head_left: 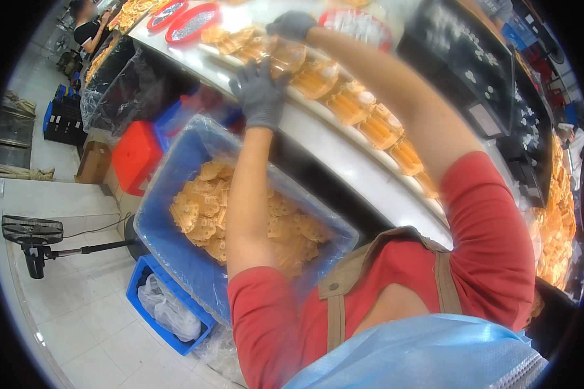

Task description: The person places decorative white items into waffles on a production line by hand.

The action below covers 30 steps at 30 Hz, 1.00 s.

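Seemingly to steady the orange pieces (352, 105), I see the left hand (261, 94) spread near twelve o'clock — right hand (292, 26) beyond, grip I can't tell.

White bench (363, 174): row of orange pieces (351, 104) along near edge; red trays (172, 30), black tray (428, 68) with small white parts beyond.

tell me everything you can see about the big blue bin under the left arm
The big blue bin is open-topped, roughly rectangular and looks plastic. Clear film lines it and laps over the rim. A heap of tan-orange plastic-looking pieces lies inside, below the rim. It stands beside the white worktop, with the left forearm passing above; its base is hidden.
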Motion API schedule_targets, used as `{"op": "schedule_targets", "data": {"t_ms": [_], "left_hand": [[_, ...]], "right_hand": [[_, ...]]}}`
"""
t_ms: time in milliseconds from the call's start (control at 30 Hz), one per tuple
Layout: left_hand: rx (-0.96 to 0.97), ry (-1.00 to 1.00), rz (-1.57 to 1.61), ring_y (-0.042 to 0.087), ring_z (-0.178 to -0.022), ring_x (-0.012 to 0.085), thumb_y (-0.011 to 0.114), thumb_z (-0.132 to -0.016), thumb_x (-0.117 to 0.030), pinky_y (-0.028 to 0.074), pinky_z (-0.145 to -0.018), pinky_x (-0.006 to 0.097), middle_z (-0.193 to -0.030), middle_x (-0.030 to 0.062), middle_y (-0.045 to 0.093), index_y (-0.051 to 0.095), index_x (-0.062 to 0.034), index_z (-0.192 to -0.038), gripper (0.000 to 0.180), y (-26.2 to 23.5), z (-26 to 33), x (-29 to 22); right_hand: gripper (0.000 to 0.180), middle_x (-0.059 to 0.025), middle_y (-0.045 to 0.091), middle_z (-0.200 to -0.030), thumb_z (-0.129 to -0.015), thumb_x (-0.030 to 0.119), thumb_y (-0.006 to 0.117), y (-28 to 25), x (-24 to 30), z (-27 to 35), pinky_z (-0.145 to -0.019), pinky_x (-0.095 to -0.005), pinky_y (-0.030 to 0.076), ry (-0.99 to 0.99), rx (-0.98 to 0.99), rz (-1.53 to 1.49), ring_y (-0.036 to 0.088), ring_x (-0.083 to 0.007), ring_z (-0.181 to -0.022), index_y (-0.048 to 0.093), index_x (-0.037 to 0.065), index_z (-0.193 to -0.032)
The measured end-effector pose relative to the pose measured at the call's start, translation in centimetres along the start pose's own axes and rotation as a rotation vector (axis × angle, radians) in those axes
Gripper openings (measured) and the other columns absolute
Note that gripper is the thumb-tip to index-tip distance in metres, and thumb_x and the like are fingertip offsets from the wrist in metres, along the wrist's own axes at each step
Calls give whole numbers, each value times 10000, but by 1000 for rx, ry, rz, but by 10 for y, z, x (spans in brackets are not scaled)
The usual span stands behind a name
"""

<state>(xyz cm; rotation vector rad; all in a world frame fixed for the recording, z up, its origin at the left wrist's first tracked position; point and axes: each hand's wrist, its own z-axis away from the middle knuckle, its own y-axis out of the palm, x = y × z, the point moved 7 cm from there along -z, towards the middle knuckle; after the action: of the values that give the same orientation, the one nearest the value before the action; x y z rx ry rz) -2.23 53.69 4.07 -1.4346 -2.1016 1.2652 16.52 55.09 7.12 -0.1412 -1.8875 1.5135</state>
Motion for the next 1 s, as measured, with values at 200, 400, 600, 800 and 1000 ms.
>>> {"op": "schedule_targets", "data": {"t_ms": [200, 400, 600, 800, 1000], "left_hand": [[-45, 45, -17, 420, -1168, 324, 415, -873, -599, 276, -978, 510, -1258, 132, 486, 513, -126, -1243, 609, -1, -2, -12], [-74, 60, -11, 438, -1137, 316, 472, -861, -563, 299, -949, 489, -1224, 130, 493, 529, -119, -1214, 569, -5, -1, -14], [-102, 62, -27, 449, -1117, 303, 513, -845, -542, 307, -940, 478, -1207, 118, 492, 530, -124, -1207, 553, -7, -2, -8], [39, 7, 29, 402, -1217, 342, 434, -878, -565, 278, -999, 476, -1312, 152, 468, 500, -119, -1277, 602, -4, -3, -6], [49, 1, 33, 402, -1221, 341, 428, -877, -571, 277, -1004, 475, -1320, 153, 466, 499, -119, -1281, 611, -5, -6, -11]], "right_hand": [[334, -110, 668, -1010, -847, 274, 442, -14, 16, 19, -855, -381, 472, -82, 0, 169, 620, -277, -958, 692, 122, -1008], [369, -83, 642, -1071, -830, 66, 465, -5, 26, 14, -853, -373, 478, -235, -78, 158, 607, -270, -986, 690, 246, -1061], [293, -91, 663, -963, -820, 140, 502, -4, 31, 9, -801, -364, 490, -269, -31, 95, 628, -270, -894, 699, 220, -1022], [244, -105, 665, -931, -782, 199, 496, 2, 32, 6, -766, -372, 492, -280, -3, 240, 625, -283, -850, 700, 184, -914], [227, -105, 657, -853, -812, 183, 473, -3, 30, 3, -751, -368, 490, -374, -178, 205, 618, -290, -839, 693, 170, -868]]}}
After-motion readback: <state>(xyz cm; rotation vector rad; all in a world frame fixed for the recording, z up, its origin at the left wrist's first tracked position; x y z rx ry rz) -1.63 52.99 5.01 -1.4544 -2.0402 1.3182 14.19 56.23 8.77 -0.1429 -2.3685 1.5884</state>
